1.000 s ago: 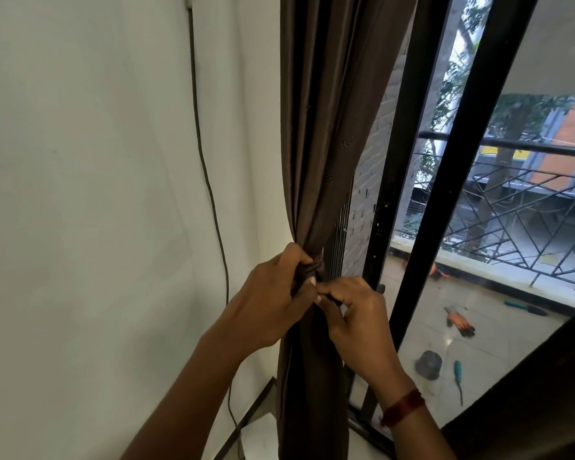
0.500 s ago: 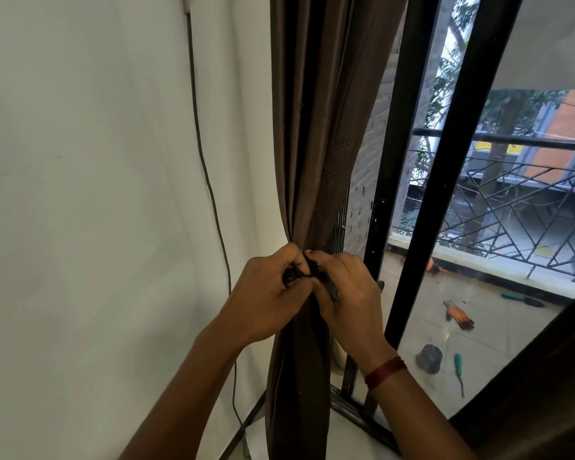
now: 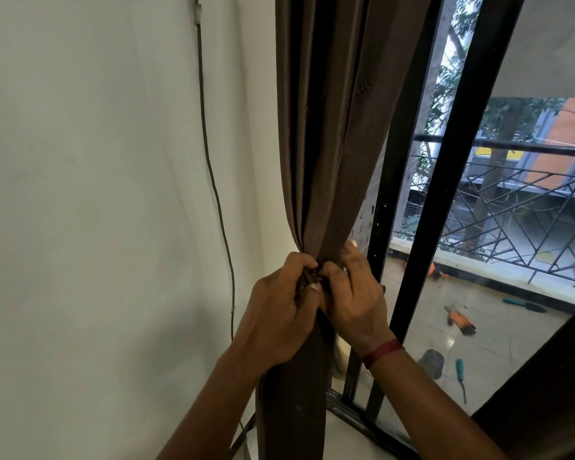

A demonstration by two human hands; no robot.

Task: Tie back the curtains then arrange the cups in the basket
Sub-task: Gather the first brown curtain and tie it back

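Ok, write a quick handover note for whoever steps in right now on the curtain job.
Left hand: shut on the gathered brown curtain, at the pinch.
Right hand: shut on the same bunch from the window frame side, fingers working the tie; the tie itself is mostly hidden.
Done: curtain gathered beside the wall.
Left: finish the tie; the cups and basket are not in view.

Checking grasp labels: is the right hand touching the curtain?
Touching. The head view shows the right hand pressed against the gathered curtain, fingers curled into its folds beside the left hand.
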